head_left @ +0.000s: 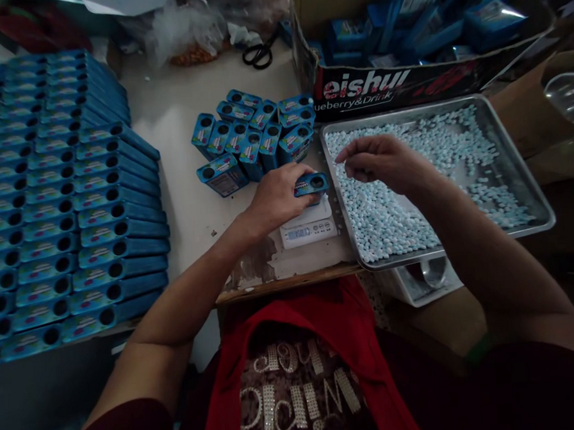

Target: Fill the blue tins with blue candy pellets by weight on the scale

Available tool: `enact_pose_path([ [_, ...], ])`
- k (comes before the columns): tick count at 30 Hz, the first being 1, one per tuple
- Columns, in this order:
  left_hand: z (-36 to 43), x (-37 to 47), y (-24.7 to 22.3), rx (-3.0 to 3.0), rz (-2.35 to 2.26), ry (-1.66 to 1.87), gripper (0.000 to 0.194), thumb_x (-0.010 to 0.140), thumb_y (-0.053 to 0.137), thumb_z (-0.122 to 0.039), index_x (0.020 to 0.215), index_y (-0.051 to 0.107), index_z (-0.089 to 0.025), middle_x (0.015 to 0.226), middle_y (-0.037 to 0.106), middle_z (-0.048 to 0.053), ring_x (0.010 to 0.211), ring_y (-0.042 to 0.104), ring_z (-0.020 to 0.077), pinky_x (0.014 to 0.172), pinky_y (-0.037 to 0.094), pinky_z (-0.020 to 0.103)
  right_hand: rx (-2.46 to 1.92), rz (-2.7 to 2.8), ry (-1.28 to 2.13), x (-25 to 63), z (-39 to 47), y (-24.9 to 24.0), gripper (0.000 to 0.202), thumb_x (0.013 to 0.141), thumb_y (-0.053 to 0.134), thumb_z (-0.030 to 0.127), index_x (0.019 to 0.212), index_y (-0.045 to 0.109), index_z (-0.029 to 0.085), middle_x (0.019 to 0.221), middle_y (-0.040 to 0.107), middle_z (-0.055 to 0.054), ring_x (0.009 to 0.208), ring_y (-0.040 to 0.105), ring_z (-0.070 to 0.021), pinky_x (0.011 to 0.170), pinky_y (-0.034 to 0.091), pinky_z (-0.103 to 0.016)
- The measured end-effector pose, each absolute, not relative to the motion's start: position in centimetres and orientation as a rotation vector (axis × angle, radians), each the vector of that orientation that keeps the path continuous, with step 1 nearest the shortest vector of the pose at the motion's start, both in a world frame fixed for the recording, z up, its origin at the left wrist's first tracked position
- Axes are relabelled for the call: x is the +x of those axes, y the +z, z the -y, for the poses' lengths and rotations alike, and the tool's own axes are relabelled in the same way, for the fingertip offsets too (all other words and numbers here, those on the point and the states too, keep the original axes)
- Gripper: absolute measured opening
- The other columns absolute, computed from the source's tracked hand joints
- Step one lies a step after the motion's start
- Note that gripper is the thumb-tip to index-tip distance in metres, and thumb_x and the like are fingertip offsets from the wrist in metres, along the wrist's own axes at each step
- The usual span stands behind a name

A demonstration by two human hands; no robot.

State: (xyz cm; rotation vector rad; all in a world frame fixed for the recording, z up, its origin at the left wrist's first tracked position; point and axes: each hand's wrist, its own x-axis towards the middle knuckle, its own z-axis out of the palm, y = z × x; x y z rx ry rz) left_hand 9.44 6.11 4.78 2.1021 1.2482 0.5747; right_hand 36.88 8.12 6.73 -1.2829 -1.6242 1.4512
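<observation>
My left hand (282,193) wraps round a blue tin (310,184) with a dark round hole in its top. The tin is at the small white digital scale (309,232), whose lit display I cannot read surely. Over the left part of a metal tray (543,222) hovers my right hand (378,162), its fingers curled together; what they hold, if anything, is hidden. Small pale blue and white pellets (388,226) cover much of the tray. Just beyond my left hand, several similar blue tins (237,137) stand in a cluster, holes facing up.
Rows of blue tins (70,207) fill the left side. A cardboard box (357,92) with more blue packs stands behind the tray. Black scissors (259,55) and a clear plastic bag (185,31) lie at the back. Below the tray is a white container (418,285).
</observation>
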Motion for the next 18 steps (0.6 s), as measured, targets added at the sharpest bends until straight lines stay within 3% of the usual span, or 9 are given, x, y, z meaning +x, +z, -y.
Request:
enact_pose_path([
  [2, -6.3, 9.2, 5.2, 2.096, -1.274, 0.567, 0.036, 0.093, 0.091, -0.024, 0.129, 0.086, -0.023, 0.136, 0.087, 0.010, 0.128, 0.082, 0.0362, 0.114, 0.063, 0.048, -1.442, 1.679, 1.296, 37.3, -7.3, 4.8, 0.012, 0.105, 0.082, 0.029, 0.099, 0.085, 0.019, 0.082, 0.078, -0.002, 0.069, 0.061, -0.0145, 0.066, 0.043, -0.027],
  [5, -6.4, 7.6, 6.2, 2.068, -1.355, 0.586, 0.040, 0.089, 0.095, -0.030, 0.128, 0.087, -0.024, 0.135, 0.088, 0.010, 0.118, 0.083, 0.0353, 0.109, 0.066, 0.048, -1.676, 1.990, 0.956, 36.4, -5.1, 2.6, 0.019, 0.111, 0.070, 0.022, 0.109, 0.089, 0.019, 0.114, 0.091, -0.011, 0.105, 0.082, -0.0261, 0.090, 0.055, -0.033],
  [7, -6.4, 5.7, 7.3, 2.066, -1.446, 0.624, 0.042, 0.086, 0.097, -0.034, 0.126, 0.088, -0.026, 0.132, 0.089, 0.008, 0.106, 0.082, 0.0321, 0.104, 0.068, 0.047, -1.799, 2.275, 0.717, 35.2, -3.8, 2.0, 0.028, 0.115, 0.064, 0.019, 0.129, 0.088, 0.020, 0.133, 0.091, -0.015, 0.121, 0.083, -0.0320, 0.094, 0.054, -0.036],
  [9, -6.5, 3.0, 8.8, 2.070, -1.572, 0.660, 0.043, 0.084, 0.098, -0.038, 0.125, 0.090, -0.027, 0.125, 0.090, 0.006, 0.093, 0.078, 0.0282, 0.099, 0.069, 0.046, -1.855, 2.513, 0.531, 34.2, -3.0, 1.9, 0.034, 0.118, 0.059, 0.020, 0.142, 0.083, 0.021, 0.139, 0.090, -0.018, 0.125, 0.082, -0.0347, 0.090, 0.051, -0.037],
  [12, -7.0, -2.0, 11.9, 2.084, -1.751, 0.756, 0.049, 0.085, 0.095, -0.049, 0.127, 0.090, -0.026, 0.119, 0.090, 0.005, 0.091, 0.075, 0.0262, 0.098, 0.069, 0.046, -1.771, 2.626, 0.467, 33.7, -3.0, 1.7, 0.029, 0.118, 0.054, 0.020, 0.128, 0.081, 0.021, 0.130, 0.089, -0.020, 0.119, 0.080, -0.0351, 0.084, 0.047, -0.038],
  [14, -7.8, -5.6, 14.1, 2.085, -1.869, 0.848, 0.059, 0.088, 0.095, -0.065, 0.132, 0.089, -0.026, 0.124, 0.090, 0.004, 0.105, 0.077, 0.0297, 0.108, 0.068, 0.051, -1.710, 2.416, 0.607, 34.6, -3.9, 1.6, 0.019, 0.114, 0.058, 0.022, 0.115, 0.077, 0.023, 0.112, 0.087, -0.016, 0.103, 0.077, -0.0323, 0.080, 0.046, -0.037],
  [16, -9.2, -9.0, 15.8, 2.050, -2.002, 0.918, 0.073, 0.088, 0.096, -0.079, 0.136, 0.087, -0.025, 0.131, 0.088, 0.003, 0.119, 0.077, 0.0337, 0.120, 0.064, 0.058, -1.663, 1.958, 0.863, 36.4, -5.2, 2.0, 0.005, 0.104, 0.069, 0.031, 0.103, 0.071, 0.027, 0.088, 0.077, -0.007, 0.080, 0.068, -0.0269, 0.073, 0.045, -0.035],
  [18, -11.3, -11.7, 16.3, 1.970, -2.124, 0.963, 0.077, 0.090, 0.100, -0.075, 0.143, 0.084, -0.022, 0.138, 0.087, 0.003, 0.124, 0.075, 0.0321, 0.126, 0.062, 0.059, -1.543, 1.446, 1.159, 38.8, -6.8, 3.0, 0.013, 0.089, 0.078, 0.037, 0.094, 0.068, 0.029, 0.078, 0.067, -0.002, 0.069, 0.058, -0.0225, 0.068, 0.044, -0.034],
])
